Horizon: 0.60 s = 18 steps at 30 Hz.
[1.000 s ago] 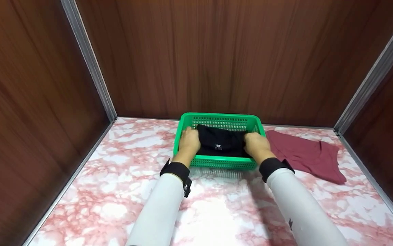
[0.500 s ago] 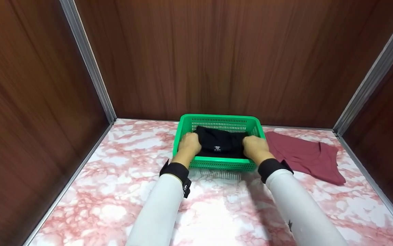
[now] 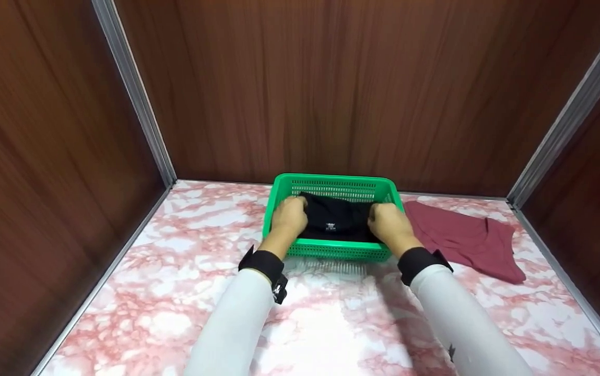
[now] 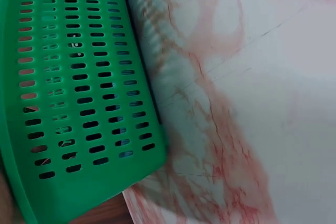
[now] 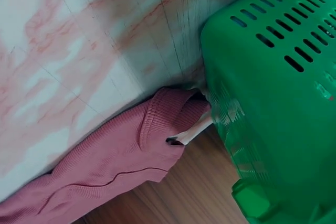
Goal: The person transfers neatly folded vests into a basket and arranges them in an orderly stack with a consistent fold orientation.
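Observation:
A folded black garment (image 3: 339,213) with a small white print lies inside a green plastic basket (image 3: 337,244). At the garment's left end, my left hand (image 3: 289,216) grips it with curled fingers. My right hand (image 3: 389,224) pinches the right end, its fingertips largely hidden behind the knuckles. Both hands reach in over the basket's near rim. In the left wrist view only the slotted wall of the basket (image 4: 113,179) shows clearly; the right wrist view shows a basket corner (image 5: 236,56), not the black garment.
A maroon garment (image 3: 464,240) lies spread on the marbled tabletop (image 3: 174,292), right beside the basket. Brown wood-grain panels (image 3: 320,94) stand at the back and both sides, joined by metal corner strips (image 3: 138,94).
The black garment and the basket stay in nearly the same place. My hands have shifted only slightly at the garment's two ends, the left wrist turning a little outward.

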Each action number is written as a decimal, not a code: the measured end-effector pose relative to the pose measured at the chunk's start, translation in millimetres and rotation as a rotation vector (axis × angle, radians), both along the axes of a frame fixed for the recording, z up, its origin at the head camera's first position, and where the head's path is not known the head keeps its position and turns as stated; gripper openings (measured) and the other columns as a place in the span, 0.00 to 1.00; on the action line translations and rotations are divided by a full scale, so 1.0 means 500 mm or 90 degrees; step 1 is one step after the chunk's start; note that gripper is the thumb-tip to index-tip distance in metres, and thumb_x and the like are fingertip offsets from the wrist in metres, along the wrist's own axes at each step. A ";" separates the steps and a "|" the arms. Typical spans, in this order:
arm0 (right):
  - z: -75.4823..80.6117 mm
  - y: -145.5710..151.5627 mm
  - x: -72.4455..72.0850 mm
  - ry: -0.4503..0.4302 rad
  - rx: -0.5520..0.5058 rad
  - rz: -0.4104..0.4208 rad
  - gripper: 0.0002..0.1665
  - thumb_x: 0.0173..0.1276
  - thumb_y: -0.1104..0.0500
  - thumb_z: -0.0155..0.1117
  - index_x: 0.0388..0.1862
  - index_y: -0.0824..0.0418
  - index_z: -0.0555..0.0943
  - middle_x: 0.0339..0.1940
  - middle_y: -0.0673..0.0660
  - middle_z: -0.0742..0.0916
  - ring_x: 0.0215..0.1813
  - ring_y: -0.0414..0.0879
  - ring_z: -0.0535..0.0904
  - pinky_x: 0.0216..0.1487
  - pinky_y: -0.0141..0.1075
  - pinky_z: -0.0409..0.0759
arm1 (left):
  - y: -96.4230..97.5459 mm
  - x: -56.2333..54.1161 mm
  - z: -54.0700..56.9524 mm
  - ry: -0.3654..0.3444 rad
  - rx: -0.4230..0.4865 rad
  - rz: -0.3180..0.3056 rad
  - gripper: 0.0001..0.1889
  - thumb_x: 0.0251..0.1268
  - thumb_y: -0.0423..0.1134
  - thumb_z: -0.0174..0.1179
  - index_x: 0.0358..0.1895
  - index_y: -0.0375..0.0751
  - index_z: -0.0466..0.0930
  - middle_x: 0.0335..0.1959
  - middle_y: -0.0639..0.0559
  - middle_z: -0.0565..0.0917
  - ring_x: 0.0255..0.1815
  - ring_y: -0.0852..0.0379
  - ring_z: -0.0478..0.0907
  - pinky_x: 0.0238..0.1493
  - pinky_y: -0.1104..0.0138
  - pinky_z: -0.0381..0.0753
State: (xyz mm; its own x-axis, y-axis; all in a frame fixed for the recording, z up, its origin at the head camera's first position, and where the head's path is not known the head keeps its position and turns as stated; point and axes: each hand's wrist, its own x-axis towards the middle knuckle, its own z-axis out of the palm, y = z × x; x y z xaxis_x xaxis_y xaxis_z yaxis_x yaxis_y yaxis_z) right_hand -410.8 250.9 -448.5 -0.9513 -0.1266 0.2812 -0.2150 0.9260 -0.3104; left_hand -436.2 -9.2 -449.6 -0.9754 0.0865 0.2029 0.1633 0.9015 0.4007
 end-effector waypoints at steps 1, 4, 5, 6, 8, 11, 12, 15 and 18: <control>-0.001 0.000 0.001 0.004 -0.008 0.003 0.07 0.66 0.63 0.62 0.28 0.62 0.81 0.31 0.61 0.87 0.32 0.54 0.81 0.37 0.52 0.80 | 0.000 0.003 0.002 0.006 -0.002 -0.003 0.16 0.69 0.31 0.57 0.56 0.47 0.85 0.56 0.48 0.85 0.57 0.47 0.82 0.54 0.54 0.83; -0.003 0.000 0.006 0.015 -0.034 0.011 0.07 0.69 0.60 0.63 0.33 0.62 0.83 0.34 0.62 0.89 0.37 0.56 0.84 0.41 0.53 0.82 | 0.000 0.014 0.006 0.032 0.003 -0.016 0.15 0.69 0.33 0.59 0.56 0.48 0.85 0.54 0.48 0.85 0.55 0.47 0.83 0.53 0.53 0.83; -0.004 0.000 0.008 0.022 -0.041 0.013 0.07 0.70 0.59 0.64 0.34 0.62 0.84 0.35 0.62 0.89 0.38 0.57 0.85 0.42 0.53 0.82 | 0.001 0.019 0.006 0.039 0.007 -0.025 0.15 0.70 0.34 0.60 0.56 0.48 0.85 0.53 0.48 0.85 0.55 0.47 0.83 0.52 0.53 0.83; -0.004 0.000 0.010 0.028 -0.046 0.014 0.07 0.70 0.59 0.64 0.36 0.62 0.84 0.36 0.62 0.89 0.40 0.57 0.85 0.43 0.54 0.83 | 0.002 0.025 0.006 0.046 0.009 -0.035 0.14 0.70 0.35 0.60 0.56 0.48 0.85 0.52 0.49 0.85 0.54 0.47 0.83 0.50 0.53 0.84; -0.005 -0.002 0.018 0.044 -0.058 0.015 0.08 0.71 0.58 0.65 0.37 0.62 0.85 0.38 0.62 0.90 0.41 0.57 0.86 0.44 0.53 0.83 | 0.004 0.037 0.004 0.059 0.015 -0.055 0.14 0.72 0.38 0.60 0.56 0.49 0.85 0.51 0.50 0.84 0.52 0.48 0.84 0.48 0.54 0.84; -0.004 -0.011 0.033 0.073 -0.074 0.025 0.09 0.72 0.57 0.65 0.40 0.62 0.86 0.40 0.61 0.90 0.43 0.56 0.86 0.45 0.53 0.83 | 0.004 0.061 0.001 0.080 0.022 -0.075 0.13 0.74 0.40 0.59 0.57 0.50 0.84 0.51 0.52 0.84 0.49 0.50 0.85 0.45 0.56 0.85; -0.003 -0.015 0.040 0.083 -0.078 0.028 0.09 0.72 0.56 0.65 0.40 0.61 0.87 0.40 0.61 0.90 0.43 0.56 0.86 0.45 0.52 0.83 | 0.004 0.068 -0.001 0.091 0.024 -0.080 0.12 0.74 0.41 0.59 0.56 0.50 0.84 0.50 0.52 0.85 0.48 0.50 0.85 0.44 0.56 0.85; -0.004 -0.027 0.061 0.108 -0.083 0.034 0.10 0.73 0.53 0.65 0.41 0.59 0.87 0.40 0.58 0.90 0.43 0.55 0.86 0.44 0.52 0.83 | 0.004 0.093 -0.006 0.122 0.029 -0.099 0.11 0.74 0.42 0.59 0.54 0.50 0.85 0.49 0.53 0.85 0.48 0.51 0.85 0.43 0.57 0.85; -0.005 -0.037 0.086 0.127 -0.077 0.039 0.11 0.73 0.51 0.65 0.40 0.56 0.88 0.39 0.55 0.90 0.41 0.52 0.86 0.40 0.50 0.83 | 0.010 0.118 -0.016 0.169 0.017 -0.130 0.10 0.73 0.42 0.60 0.52 0.49 0.86 0.47 0.53 0.86 0.47 0.51 0.84 0.44 0.58 0.85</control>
State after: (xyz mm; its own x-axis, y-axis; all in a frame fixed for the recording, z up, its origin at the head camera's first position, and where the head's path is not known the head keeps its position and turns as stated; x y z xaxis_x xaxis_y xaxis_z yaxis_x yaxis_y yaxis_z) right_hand -367.9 232.3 -451.2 -0.8666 -0.1365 0.4799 -0.3381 0.8680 -0.3636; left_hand -377.2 -4.3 -457.4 -0.8508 0.2668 0.4528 0.4421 0.8292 0.3421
